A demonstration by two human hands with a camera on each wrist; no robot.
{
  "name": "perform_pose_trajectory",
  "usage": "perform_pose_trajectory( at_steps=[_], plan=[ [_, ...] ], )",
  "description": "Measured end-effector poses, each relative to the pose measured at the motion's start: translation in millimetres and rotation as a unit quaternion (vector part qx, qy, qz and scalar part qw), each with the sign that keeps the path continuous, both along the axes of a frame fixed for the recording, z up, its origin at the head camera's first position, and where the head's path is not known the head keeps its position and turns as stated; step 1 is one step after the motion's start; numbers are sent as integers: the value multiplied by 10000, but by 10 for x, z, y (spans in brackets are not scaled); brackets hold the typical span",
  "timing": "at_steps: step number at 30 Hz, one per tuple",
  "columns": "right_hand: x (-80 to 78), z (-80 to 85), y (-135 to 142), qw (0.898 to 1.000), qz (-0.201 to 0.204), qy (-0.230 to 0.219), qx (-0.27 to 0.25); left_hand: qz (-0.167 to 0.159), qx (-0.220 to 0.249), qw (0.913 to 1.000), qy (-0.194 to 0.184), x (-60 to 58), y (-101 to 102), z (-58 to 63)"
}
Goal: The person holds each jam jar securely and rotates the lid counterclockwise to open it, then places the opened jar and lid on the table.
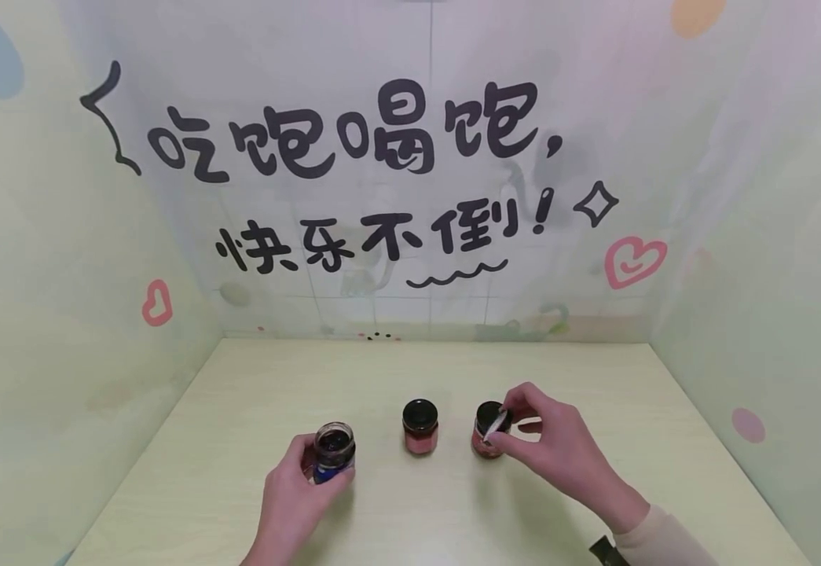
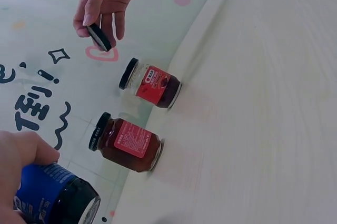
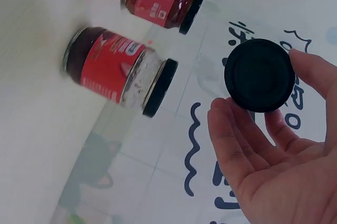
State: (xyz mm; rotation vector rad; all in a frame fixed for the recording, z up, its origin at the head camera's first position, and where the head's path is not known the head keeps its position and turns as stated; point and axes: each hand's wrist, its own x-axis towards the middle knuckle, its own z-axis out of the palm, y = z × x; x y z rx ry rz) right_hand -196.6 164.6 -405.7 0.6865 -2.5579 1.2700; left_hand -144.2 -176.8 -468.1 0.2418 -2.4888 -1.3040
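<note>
The hands (image 1: 564,450) are bare, with a cream sleeve (image 1: 665,539) at the right wrist (image 1: 629,511) and a dark fitting (image 1: 606,552) beside it.

The open jar (image 2: 42,190) is blue-labelled, both capped jars (image 2: 131,141) red-labelled. The lid (image 3: 259,75) is black outside. Black lettering (image 1: 390,236) patterns the pale backdrop (image 1: 276,47).

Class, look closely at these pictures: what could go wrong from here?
The blue-labelled jar in the left hand is uncapped, so tipping it might spill what's inside. The right hand holds the black lid by its edge, so it could slip, perhaps knocking the nearest capped jar below.
</note>
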Motion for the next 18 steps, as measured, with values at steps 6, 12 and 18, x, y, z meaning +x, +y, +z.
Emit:
perform_pose_trajectory(
  at_steps=[6, 12, 18],
  plan=[
    [-57, -51, 202, 9990, -331, 274, 107, 56, 63, 10000, 24, -53, -125, -13],
    [-103, -107, 384, 9963, -783, 284, 198, 119, 250, 9996, -106, -103, -232, -49],
    [-128, -190, 549, 9932, -1065, 262, 388, 226, 246, 9992, -197, -158, -339, -82]
  ],
)
